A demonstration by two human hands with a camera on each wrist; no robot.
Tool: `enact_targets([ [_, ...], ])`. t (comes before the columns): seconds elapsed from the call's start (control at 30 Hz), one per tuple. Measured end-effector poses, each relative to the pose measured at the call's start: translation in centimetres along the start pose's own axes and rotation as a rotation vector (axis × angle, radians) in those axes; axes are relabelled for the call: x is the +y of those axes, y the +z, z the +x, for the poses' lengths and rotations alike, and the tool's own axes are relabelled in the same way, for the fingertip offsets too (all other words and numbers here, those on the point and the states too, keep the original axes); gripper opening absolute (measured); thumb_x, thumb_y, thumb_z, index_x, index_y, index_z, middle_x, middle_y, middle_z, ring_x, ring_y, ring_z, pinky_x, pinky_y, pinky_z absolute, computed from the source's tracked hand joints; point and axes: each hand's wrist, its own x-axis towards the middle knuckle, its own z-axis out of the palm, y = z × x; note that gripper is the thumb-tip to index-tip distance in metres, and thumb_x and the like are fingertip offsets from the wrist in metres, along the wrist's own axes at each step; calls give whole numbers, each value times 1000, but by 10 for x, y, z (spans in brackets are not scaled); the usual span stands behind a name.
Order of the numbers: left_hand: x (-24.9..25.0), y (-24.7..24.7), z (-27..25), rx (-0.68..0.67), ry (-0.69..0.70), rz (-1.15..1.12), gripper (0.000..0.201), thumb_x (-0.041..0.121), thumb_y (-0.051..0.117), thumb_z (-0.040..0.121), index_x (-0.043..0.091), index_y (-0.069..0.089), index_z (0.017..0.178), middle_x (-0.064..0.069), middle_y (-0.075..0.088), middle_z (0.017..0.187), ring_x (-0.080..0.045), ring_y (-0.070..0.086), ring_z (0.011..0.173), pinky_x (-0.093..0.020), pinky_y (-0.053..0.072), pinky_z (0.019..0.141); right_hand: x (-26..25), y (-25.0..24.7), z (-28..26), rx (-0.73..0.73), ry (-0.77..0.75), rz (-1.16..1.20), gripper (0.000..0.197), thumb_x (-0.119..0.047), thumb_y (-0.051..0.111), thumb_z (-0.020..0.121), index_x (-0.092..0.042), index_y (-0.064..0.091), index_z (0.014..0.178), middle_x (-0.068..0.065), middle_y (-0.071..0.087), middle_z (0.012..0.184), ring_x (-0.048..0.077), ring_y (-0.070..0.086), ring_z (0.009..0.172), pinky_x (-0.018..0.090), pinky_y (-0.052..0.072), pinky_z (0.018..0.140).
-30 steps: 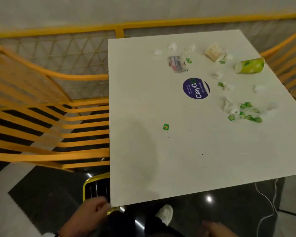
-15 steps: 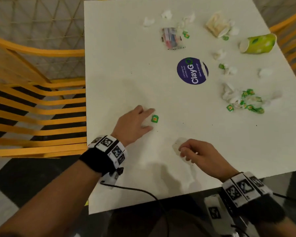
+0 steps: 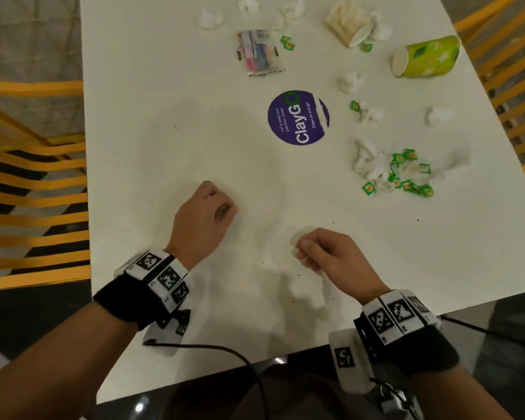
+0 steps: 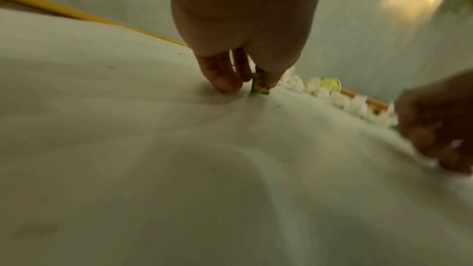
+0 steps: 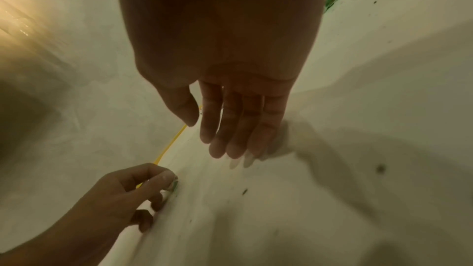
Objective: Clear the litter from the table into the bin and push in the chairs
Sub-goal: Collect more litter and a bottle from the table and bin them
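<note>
Left hand is down on the white bench, nearer its left edge and well short of the near edge. Left wrist view: thumb and fingers pinch a small green tag that stands on edge, touching the surface. So left grip is clamped on the tag.

Right hand sits near the near edge, right of the left hand, apart from it. Right wrist view shows its fingers fairly straight and close together, tips at or just above the surface. Head view hints at something pale under the fingertips; can't tell what it is. Right grip reads as relaxed, not clamped.

Rest of the litter is toward the far and right edges: green paper cup on its side near the right edge, crushed beige cup at the far edge, clear wrapper, white tissue scraps with green tags. Round purple sticker mid-bench. Yellow chairs stand off the left and right edges.
</note>
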Motion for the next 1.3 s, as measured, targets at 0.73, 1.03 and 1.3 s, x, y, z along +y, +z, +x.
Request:
enact_targets([
  [0.73, 198, 163, 131, -157, 203, 495, 73, 73, 48, 70, 10, 54, 106, -13, 51, 100, -31, 48, 87, -42, 42, 72, 61, -218, 52, 706, -171, -525, 57, -39, 58, 76, -12, 50, 126, 23, 33, 142, 42, 32, 129, 40, 28, 105],
  [1.03, 186, 163, 113, -166, 217, 241, 25, 4, 57, 82, 2, 56, 107, -19, 55, 97, -35, 54, 86, -46, 52, 72, 58, -217, 82, 158, -221, -933, 77, -54, 56, 79, -19, 29, 142, 22, 22, 151, 47, 17, 139, 60, 19, 112],
  [1.3, 189, 154, 113, -50, 73, 25, 19, 19, 57, 88, 1, 61, 85, -15, 58, 81, -29, 53, 67, -42, 48, 62, 39, -237, 90, 120, -383, -764, 14, -8, 51, 87, -2, 55, 99, 14, 57, 92, 31, 53, 87, 34, 40, 72],
])
